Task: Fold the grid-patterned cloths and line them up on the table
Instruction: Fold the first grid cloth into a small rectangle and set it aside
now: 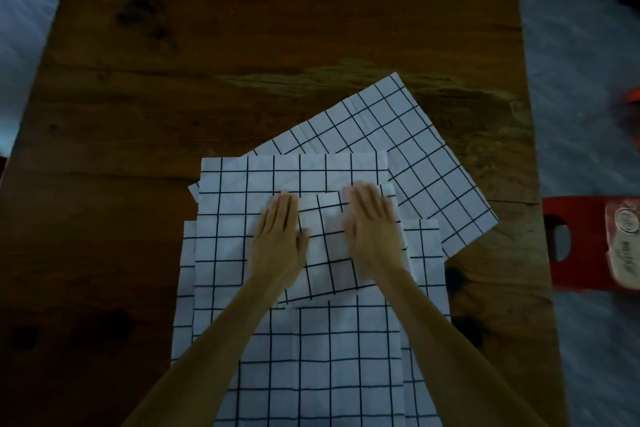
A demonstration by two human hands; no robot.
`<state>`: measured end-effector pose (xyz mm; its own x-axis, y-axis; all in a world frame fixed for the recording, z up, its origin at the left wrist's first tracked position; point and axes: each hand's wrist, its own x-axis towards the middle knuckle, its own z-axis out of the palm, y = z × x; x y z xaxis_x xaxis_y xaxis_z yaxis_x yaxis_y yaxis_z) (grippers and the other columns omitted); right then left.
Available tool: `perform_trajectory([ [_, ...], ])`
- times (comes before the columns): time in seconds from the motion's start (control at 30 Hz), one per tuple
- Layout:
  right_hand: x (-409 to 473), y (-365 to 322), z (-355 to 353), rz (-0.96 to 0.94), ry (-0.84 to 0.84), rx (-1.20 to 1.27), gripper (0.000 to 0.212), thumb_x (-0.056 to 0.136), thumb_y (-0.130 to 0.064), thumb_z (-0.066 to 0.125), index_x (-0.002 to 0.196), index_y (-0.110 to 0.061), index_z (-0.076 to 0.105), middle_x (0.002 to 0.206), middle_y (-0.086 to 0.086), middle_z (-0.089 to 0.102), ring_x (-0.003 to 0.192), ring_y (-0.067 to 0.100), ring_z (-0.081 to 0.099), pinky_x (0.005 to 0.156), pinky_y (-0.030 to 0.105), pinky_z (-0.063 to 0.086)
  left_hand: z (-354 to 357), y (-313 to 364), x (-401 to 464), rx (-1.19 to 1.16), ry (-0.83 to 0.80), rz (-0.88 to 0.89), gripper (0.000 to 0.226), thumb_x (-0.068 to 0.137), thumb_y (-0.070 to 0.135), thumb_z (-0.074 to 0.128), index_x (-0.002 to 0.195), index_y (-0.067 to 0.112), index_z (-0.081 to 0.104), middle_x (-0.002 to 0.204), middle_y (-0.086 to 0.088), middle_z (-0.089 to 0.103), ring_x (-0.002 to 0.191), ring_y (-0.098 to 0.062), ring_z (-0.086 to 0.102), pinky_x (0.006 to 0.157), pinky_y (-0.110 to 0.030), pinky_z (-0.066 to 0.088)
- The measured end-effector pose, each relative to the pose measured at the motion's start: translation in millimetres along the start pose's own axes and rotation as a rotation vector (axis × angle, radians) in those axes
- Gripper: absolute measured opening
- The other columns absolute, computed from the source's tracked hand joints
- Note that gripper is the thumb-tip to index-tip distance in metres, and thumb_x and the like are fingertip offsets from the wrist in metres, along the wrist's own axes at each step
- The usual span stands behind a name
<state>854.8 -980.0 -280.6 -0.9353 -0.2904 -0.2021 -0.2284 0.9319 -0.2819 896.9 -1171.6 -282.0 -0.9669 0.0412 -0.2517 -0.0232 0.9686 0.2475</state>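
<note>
Pressing flat, both hands lay palm-down on a small folded grid cloth (329,253) near the middle of the wooden table (242,45). Left hand (280,239): fingers straight and together, resting on the fold's left edge. Right hand (372,232): fingers extended, slightly blurred, covering the fold's upper right part. Neither hand curled round anything. The folded piece sat tilted on top of a larger spread grid cloth (294,357) reaching toward the near table edge. Another grid cloth (415,149) lay skewed behind and to the right, partly under the others. Off the table's right side stood a red stool (575,239) with a packet (623,239) on it.
</note>
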Motion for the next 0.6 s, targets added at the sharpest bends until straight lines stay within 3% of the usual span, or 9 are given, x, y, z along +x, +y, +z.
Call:
perform_trajectory([
  [0.13,-8.1,28.0,-6.5,0.107,0.048,0.000,0.051,0.102,-0.037,0.022,0.150,-0.021,0.019,0.159,0.006,0.018,0.148,0.024,0.005,0.120,0.041,0.005,-3.2,-19.1,-5.4,-0.024,0.008,0.004,0.069,0.096,0.050,0.015,0.150,0.009,0.004,0.158,-0.010,0.002,0.145,-0.021,-0.004,0.118,-0.038,0.003],
  [0.27,-6.3,18.7,-6.9,0.131,0.040,0.047,0.051,0.102,-0.038,0.024,0.150,-0.020,0.021,0.159,0.007,0.017,0.148,0.027,0.006,0.120,0.044,0.006,-13.1,-4.4,-3.7,-0.037,0.041,-0.038,0.065,0.096,0.044,0.021,0.148,0.005,0.017,0.155,-0.016,0.017,0.145,-0.029,0.008,0.117,-0.042,0.002],
  [0.43,-12.2,24.6,-17.5,0.233,0.176,0.171,0.048,0.099,-0.029,0.040,0.144,-0.013,0.036,0.150,0.013,0.037,0.142,0.031,0.026,0.116,0.051,0.023,-23.0,27.3,10.6,-0.032,0.065,0.070,0.061,0.095,0.030,0.046,0.145,0.005,0.023,0.150,-0.017,0.031,0.141,-0.031,0.023,0.115,-0.047,0.007],
  [0.5,-17.1,25.7,-22.0,0.314,0.247,0.205,0.050,0.093,-0.021,0.054,0.141,-0.013,0.040,0.141,0.013,0.047,0.133,0.032,0.038,0.108,0.049,0.034,-23.6,43.0,21.3,-0.028,0.061,0.117,0.062,0.091,0.027,0.055,0.143,0.005,0.030,0.145,-0.017,0.040,0.137,-0.032,0.033,0.115,-0.049,0.015],
  [0.6,-23.4,25.2,-27.9,0.379,0.270,0.226,0.053,0.088,-0.020,0.060,0.139,-0.016,0.042,0.130,0.009,0.053,0.121,0.030,0.046,0.098,0.045,0.037,-24.8,60.0,34.6,0.009,0.015,0.132,0.065,0.087,0.032,0.060,0.142,0.010,0.032,0.137,-0.012,0.046,0.127,-0.029,0.041,0.110,-0.048,0.029],
])
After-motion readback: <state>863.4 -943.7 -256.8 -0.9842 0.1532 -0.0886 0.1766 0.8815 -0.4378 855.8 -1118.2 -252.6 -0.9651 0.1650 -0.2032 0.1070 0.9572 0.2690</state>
